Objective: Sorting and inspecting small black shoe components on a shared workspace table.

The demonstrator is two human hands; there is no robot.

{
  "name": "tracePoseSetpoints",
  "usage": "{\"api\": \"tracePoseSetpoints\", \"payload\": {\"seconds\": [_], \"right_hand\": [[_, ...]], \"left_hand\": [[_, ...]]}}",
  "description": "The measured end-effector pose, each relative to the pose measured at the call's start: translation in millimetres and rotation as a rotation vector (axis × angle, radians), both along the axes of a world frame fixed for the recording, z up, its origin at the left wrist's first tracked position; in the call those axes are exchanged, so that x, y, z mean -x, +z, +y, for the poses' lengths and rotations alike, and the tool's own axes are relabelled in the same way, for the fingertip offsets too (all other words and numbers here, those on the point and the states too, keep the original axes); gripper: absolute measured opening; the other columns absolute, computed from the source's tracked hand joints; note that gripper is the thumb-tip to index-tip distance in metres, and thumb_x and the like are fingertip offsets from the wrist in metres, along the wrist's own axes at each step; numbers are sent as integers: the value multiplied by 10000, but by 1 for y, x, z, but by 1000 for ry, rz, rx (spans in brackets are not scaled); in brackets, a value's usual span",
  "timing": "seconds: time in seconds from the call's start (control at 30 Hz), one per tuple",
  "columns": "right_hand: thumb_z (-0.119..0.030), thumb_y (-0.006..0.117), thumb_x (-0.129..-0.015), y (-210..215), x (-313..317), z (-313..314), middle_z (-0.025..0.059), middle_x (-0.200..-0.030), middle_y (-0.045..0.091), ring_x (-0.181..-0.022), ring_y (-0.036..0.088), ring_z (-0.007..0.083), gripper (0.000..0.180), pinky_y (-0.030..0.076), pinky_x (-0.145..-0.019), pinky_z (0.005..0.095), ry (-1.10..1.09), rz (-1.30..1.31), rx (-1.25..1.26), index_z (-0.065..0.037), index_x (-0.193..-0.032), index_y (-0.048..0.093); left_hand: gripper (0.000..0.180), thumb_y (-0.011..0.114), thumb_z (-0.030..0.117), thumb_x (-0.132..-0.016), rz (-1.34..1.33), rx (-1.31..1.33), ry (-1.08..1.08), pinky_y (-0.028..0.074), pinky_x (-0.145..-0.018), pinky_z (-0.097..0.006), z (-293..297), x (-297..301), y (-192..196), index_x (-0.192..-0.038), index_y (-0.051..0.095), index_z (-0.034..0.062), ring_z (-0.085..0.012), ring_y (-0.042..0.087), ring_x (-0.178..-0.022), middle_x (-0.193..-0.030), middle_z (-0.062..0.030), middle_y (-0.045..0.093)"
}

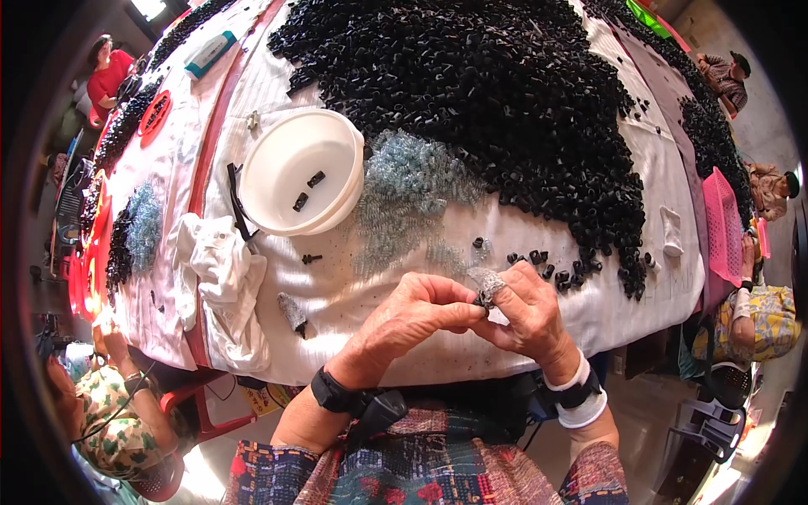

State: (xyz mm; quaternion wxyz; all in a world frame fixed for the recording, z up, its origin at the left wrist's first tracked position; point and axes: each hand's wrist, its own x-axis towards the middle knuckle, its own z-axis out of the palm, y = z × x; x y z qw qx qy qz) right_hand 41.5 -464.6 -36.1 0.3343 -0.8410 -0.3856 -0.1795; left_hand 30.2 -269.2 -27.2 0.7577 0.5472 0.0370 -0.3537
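Note:
My left hand point(414, 310) and my right hand point(532, 313) meet over the near edge of the white cloth. Their fingertips pinch a small black part point(483, 301) between them; the fingers hide most of it. Greyish, mesh-like wrapping point(486, 281) covers a finger of my right hand. Just beyond lies a heap of small pale-blue springs point(404, 194). Behind it spreads a large pile of short black tube-like pieces point(471, 93), with several strays close to my right hand. A round white basin point(345, 202) at the left holds two black pieces point(308, 190).
Left of my hands lie a crumpled white cloth point(220, 286), a grey pointed finger cover point(292, 315) and a black bar point(239, 202) beside the basin. A pink basket point(722, 227) stands at the right edge. Other people sit around neighbouring tables on both sides.

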Motion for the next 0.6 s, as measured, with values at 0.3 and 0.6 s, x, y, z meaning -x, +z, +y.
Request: {"api": "tracePoseSetpoints", "payload": {"seconds": [0.3, 0.6], "right_hand": [[-142, 801, -602, 1, 4, -3, 93, -857, 592, -693, 556, 268, 423, 491, -571, 336, 52, 130, -56, -17, -964, 621], [-155, 798, -611, -1, 4, -6, 72, -814, 571, -671, 539, 246, 414, 480, -551, 333, 66, 82, -21, -16, -960, 627]], "left_hand": [[173, 699, 141, -832, 24, 29, -75, 491, -704, -219, 2, 0, -6, -923, 668, -3, -94, 621, -754, -814, -47, 673], [164, 687, 140, -838, -26, -60, -94, 482, -698, -218, 0, 1, 2, -911, 666, -5, -89, 600, -744, -795, -33, 658]]}}
